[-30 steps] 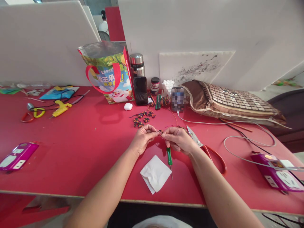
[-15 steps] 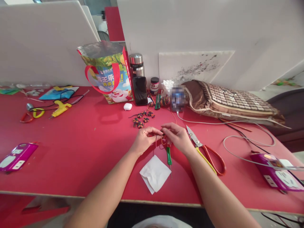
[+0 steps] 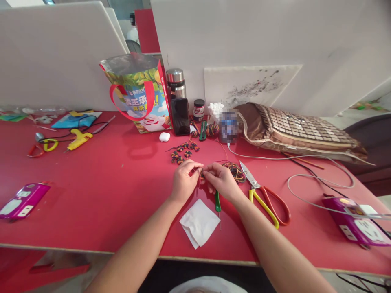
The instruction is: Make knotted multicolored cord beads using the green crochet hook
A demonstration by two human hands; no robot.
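Note:
My left hand (image 3: 185, 181) and my right hand (image 3: 221, 179) meet over the red table, fingertips pinched close together on a dark multicoloured cord (image 3: 201, 175). Most of the piece between them is covered by my fingers. Just beyond my right hand lies a loose coil of the same cord (image 3: 234, 171). Under that hand, a green-handled tool with a thin metal shaft (image 3: 217, 201) points toward me. A folded white tissue (image 3: 200, 224) rests below my hands. Several small knotted cord pieces (image 3: 185, 152) sit past my left hand.
Scissors (image 3: 262, 199) with red and yellow handles lie at right. Behind stand a printed bag (image 3: 140, 93), a phone (image 3: 180, 116), a steel flask (image 3: 176, 81) and a jar (image 3: 199, 110). A yellow glue gun (image 3: 80, 139) is at left, a purple power strip (image 3: 356, 219) at right.
Both hands have shifted slightly left, still pinching the cord. The cord coil, covered by my right hand before, now shows beside it.

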